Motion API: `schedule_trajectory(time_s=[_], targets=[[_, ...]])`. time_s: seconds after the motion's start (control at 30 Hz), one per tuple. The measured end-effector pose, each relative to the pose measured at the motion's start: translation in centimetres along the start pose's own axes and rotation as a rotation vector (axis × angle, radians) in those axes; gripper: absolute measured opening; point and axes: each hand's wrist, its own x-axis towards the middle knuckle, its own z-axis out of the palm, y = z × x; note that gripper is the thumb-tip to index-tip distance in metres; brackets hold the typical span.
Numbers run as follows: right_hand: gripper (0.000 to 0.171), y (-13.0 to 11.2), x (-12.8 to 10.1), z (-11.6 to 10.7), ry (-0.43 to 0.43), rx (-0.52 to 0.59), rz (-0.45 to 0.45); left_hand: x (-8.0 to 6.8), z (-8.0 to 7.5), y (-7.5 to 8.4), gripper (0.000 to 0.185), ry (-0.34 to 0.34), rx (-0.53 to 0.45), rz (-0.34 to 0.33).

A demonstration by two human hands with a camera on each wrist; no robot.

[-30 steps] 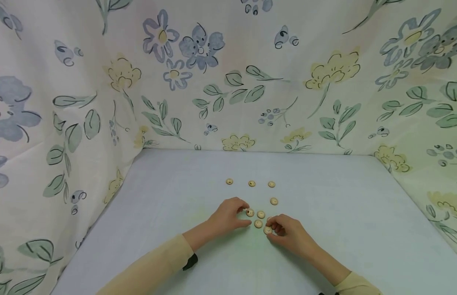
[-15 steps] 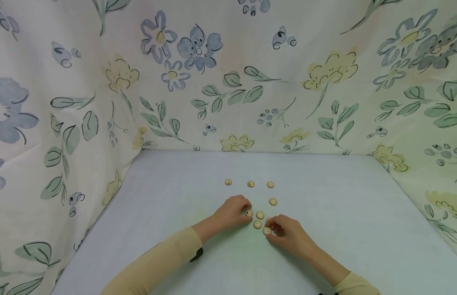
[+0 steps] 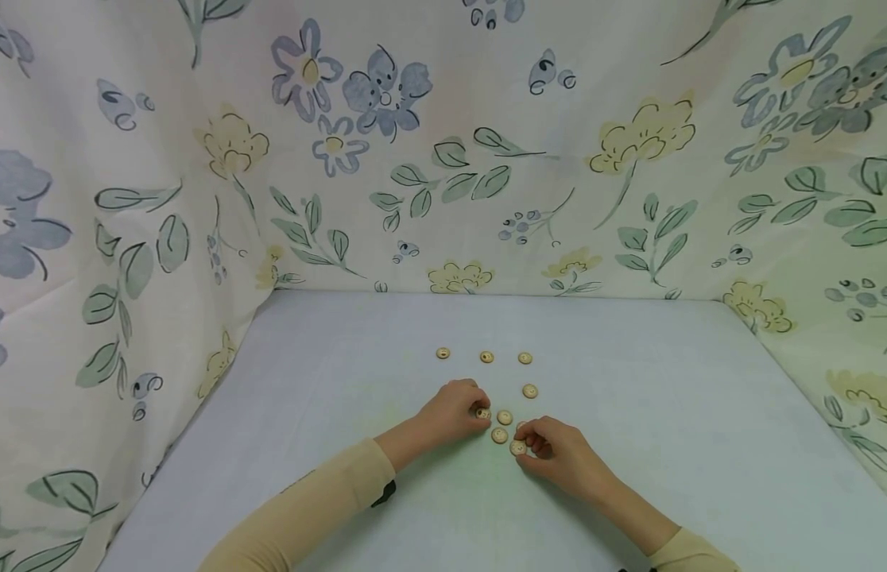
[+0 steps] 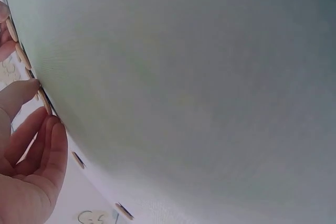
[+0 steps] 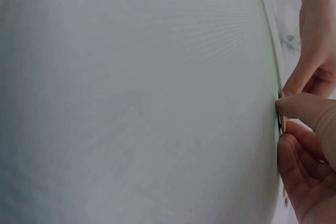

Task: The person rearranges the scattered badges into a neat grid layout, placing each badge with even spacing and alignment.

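Note:
Several small round wooden buttons lie on a pale blue table point(image 3: 629, 445). Three form a far row: one at the left point(image 3: 443, 353), one in the middle point(image 3: 486, 357), one at the right point(image 3: 525, 358). Another point(image 3: 530, 391) lies nearer. My left hand point(image 3: 476, 412) pinches a button point(image 3: 483, 414) that rests on the table. My right hand point(image 3: 525, 445) pinches another button point(image 3: 517, 448) with its thumb and forefinger. Two loose buttons point(image 3: 504, 417) point(image 3: 498, 435) lie between the hands. In the left wrist view the fingers point(image 4: 37, 140) meet a button's edge point(image 4: 46, 104). The right wrist view shows the thumb point(image 5: 310, 111) on a button's edge point(image 5: 282, 121).
Floral cloth walls point(image 3: 443, 159) close the table in at the back and on both sides. Bare tabletop stretches to the left and right of the hands. Both forearms wear beige sleeves point(image 3: 307, 508).
My left thumb and forefinger have come together on the button that lay between them. My right hand has stayed on its button. The other buttons have not moved.

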Motion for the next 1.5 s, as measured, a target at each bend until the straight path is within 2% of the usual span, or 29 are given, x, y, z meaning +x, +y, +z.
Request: schedule_trajectory(time_s=[0.17, 0.63, 0.87, 1.17, 1.5], targets=[[0.026, 0.0, 0.0, -0.1, -0.011, -0.008, 0.009, 0.0, -0.1, 0.1, 0.010, 0.015, 0.012, 0.017], [0.026, 0.1, 0.0, 0.0, -0.016, -0.002, 0.012, 0.4, -0.2, -0.1, 0.010, -0.007, 0.037, 0.028], [0.027, 0.2, 0.0, 0.0, -0.017, 0.000, 0.011, 1.8, -1.0, -0.2, 0.012, -0.019, 0.033, 0.001], [0.025, 0.3, -0.1, 0.1, -0.018, 0.018, 0.019, 3.7, -0.9, -0.2, 0.010, 0.000, 0.040, 0.024], [0.024, 0.2, 0.0, 0.0, -0.036, 0.038, 0.036, 4.5, -0.7, -0.2, 0.007, -0.018, 0.068, 0.018]])
